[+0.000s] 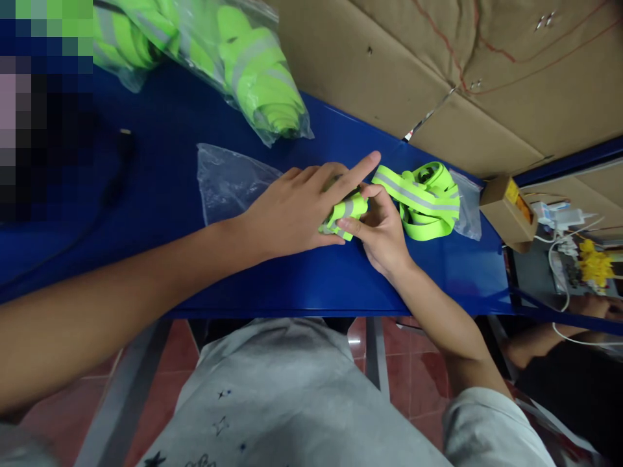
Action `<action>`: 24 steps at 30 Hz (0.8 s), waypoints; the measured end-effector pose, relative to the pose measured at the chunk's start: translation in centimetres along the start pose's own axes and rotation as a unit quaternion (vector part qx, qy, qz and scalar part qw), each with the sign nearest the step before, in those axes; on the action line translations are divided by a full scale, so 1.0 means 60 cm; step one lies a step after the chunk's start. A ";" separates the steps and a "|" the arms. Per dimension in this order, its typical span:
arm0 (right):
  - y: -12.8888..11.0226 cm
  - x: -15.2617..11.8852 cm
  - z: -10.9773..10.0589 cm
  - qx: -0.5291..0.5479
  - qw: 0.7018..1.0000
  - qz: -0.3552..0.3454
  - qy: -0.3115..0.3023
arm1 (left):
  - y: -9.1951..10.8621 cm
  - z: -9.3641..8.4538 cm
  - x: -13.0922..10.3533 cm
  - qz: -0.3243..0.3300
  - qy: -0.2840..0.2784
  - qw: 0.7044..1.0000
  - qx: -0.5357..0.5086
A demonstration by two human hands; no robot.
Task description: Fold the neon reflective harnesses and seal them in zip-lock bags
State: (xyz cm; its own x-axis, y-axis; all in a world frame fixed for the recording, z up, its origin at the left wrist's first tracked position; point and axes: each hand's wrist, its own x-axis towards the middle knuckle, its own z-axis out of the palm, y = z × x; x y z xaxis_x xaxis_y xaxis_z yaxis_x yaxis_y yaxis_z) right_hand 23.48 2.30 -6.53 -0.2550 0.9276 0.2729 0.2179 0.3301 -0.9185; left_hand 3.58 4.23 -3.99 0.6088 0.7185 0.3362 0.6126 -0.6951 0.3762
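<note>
A neon yellow-green reflective strap with a grey stripe is bunched into a small roll between my two hands, above the blue table. My left hand is curved over the roll's left side, its index finger stretched out to the upper right; part of the roll is hidden under the palm. From the right, my right hand pinches the roll with thumb and fingers. A looser coil of the same reflective strap lies just right of my right hand. Beneath my left hand, a flat clear plastic bag rests on the table.
Bagged neon strap rolls lie at the back left. A black cable runs along the left. Cardboard lines the back. A small cardboard box stands at the right end, near another person's arm.
</note>
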 end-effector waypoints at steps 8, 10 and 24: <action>-0.011 -0.006 -0.039 -0.140 0.981 -0.089 -0.096 | -0.009 -0.008 0.002 -0.019 0.007 0.989 -0.146; -0.009 -0.009 -0.042 -0.164 0.977 -0.107 -0.079 | -0.010 -0.009 0.005 -0.015 -0.007 0.987 -0.157; 0.002 -0.008 -0.016 -0.273 0.943 -0.185 -0.046 | -0.020 -0.023 0.002 0.048 -0.074 0.993 0.084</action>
State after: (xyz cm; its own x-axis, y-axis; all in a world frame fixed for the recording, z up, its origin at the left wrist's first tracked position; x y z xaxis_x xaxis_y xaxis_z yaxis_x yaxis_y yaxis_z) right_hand 24.53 2.07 -6.52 -0.4835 0.7203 0.4975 0.5437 0.6925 -0.4741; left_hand 2.24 5.18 -3.19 0.7287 0.6457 0.2280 0.6155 -0.7636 0.1953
